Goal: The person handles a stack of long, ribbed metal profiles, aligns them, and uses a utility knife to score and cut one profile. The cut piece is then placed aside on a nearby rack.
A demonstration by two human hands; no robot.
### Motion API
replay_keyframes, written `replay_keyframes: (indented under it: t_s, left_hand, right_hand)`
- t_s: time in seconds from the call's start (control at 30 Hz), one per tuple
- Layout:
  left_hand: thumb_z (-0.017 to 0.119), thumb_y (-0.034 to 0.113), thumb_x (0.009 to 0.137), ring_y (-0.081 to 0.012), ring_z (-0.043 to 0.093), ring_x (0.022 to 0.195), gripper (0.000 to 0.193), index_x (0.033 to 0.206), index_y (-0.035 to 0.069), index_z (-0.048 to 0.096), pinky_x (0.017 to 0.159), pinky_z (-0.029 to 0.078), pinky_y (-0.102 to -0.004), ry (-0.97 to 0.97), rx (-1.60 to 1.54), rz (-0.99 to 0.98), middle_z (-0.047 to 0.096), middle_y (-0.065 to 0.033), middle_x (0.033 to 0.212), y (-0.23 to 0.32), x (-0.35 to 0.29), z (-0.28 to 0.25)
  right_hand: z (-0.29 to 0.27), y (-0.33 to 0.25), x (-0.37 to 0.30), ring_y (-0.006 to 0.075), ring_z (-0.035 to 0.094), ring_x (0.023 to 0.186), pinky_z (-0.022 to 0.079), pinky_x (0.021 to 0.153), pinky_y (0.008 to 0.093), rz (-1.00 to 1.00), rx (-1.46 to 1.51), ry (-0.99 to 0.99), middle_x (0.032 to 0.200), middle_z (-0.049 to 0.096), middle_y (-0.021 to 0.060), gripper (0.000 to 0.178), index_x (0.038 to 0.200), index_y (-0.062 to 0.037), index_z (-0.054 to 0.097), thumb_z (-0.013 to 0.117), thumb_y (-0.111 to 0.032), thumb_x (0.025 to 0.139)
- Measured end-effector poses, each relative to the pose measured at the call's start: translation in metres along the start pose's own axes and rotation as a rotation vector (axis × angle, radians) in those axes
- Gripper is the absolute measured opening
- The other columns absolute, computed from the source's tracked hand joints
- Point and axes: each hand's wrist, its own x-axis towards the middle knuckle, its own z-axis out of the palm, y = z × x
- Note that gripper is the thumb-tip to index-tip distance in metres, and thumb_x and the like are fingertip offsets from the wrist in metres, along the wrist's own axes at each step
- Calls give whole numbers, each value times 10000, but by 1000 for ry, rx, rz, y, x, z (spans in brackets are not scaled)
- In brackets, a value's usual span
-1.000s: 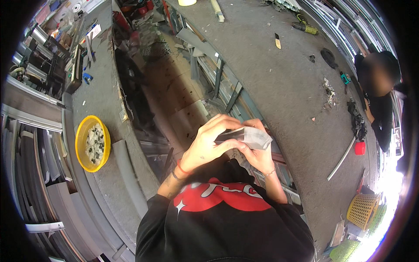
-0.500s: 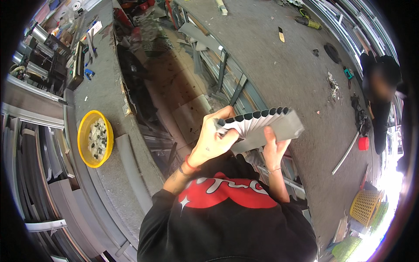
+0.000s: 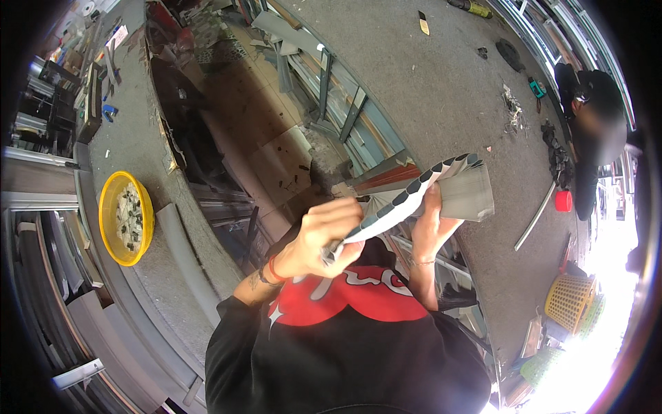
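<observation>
Between my hands, in front of my chest, a pleated grey sheet (image 3: 467,194) is folded like an accordion. Its long edge shows dark scalloped folds over a white band that curves up to the right. My left hand (image 3: 323,233) is closed on the sheet's near left end, fingers curled over it. Around the thick right part, my right hand (image 3: 430,224) grips with the thumb pressed up against the folds. The right fingers are partly hidden behind the sheet.
A yellow bowl (image 3: 146,231) of small black and white pieces stands on the left bench. On the right bench lie a red roll (image 3: 563,201), a pale strip (image 3: 535,217) and a yellow basket (image 3: 569,304). Another person (image 3: 598,124) is at the far right edge.
My left hand has come down and nearer with its end of the sheet. The folds, fanned out before, now stretch into a long curve. My right hand keeps its grip.
</observation>
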Motion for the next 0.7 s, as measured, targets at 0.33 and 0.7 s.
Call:
replay_keyframes:
  t_s: [0.33, 0.7]
  left_hand:
    - [586, 276, 877, -220, 380, 987, 393, 1108, 24, 393, 905, 313, -352, 240, -97, -261, 398, -137, 1096, -40, 17, -9]
    - [706, 393, 806, -243, 513, 1060, 728, 1334, -1, 395, 928, 412, -356, -147, -65, -557, 524, -146, 1145, -118, -23, -111]
  right_hand:
    - [51, 11, -4, 139, 612, 801, 483, 745, 278, -15, 154, -532, 861, 661, 73, 192, 962, 33, 633, 666, -104, 832]
    - [170, 33, 28, 155, 535, 802, 459, 705, 336, 204, 764, -713, 887, 534, 41, 526, 973, -59, 499, 659, -526, 792]
